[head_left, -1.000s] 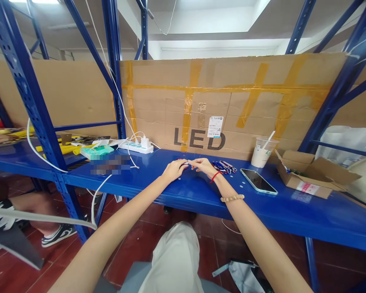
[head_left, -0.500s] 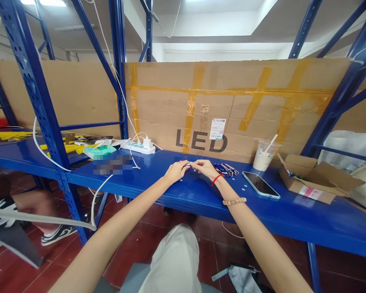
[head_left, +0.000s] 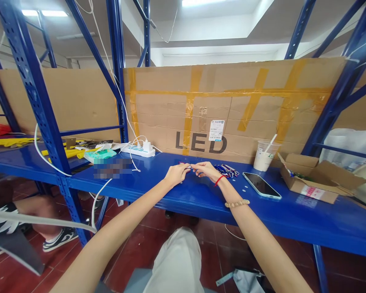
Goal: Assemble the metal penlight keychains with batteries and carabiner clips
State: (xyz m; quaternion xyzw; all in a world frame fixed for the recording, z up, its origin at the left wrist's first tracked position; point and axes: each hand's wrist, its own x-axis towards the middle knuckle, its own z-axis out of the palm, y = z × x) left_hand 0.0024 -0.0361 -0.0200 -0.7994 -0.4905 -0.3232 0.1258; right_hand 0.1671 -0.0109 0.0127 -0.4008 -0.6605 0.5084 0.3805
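Both hands meet over the blue shelf table (head_left: 171, 195). My left hand (head_left: 176, 175) has its fingers closed around a small dark blue and shiny item (head_left: 188, 166), too small to make out. The fingertips of my right hand (head_left: 205, 169) are pinched at the right end of that same item. A red string and a beaded bracelet circle my right wrist. Just right of that hand lies a pile of blue, red and silver metal pieces (head_left: 227, 170). Small pale round bits are scattered near the pile.
A phone (head_left: 261, 185), a plastic cup with a straw (head_left: 264, 156) and an open cardboard box (head_left: 317, 179) stand to the right. A white power strip (head_left: 138, 150) and a green packet (head_left: 100, 156) are on the left. Cardboard (head_left: 158, 110) stands behind; another person's leg (head_left: 38, 211) shows at left.
The view has shifted slightly. My right hand's fingers have spread a little while its fingertips stay at the small item; my left hand is nearly unchanged.
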